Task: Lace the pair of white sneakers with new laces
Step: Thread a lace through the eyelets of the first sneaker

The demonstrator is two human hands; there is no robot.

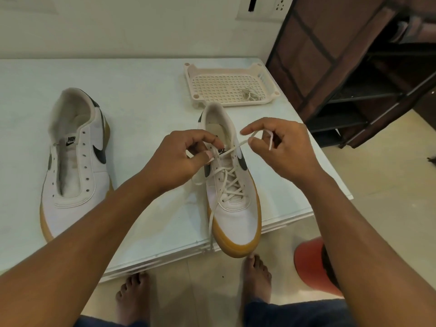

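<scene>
The left hand (186,156) pinches a strand of the white lace (236,146) at the upper eyelets, and the right hand (283,147) pinches the lace's other end, pulled out to the right. Beneath both hands lies the partly laced sneaker (233,208), its toe over the near edge of the table (146,102). The unlaced sneaker (75,166) lies well left of the left hand, and beyond the hands a slotted basket (224,69) holds a bundled lace (250,93).

Left grip (181,159) in a pinch; right grip (283,149) likewise
</scene>
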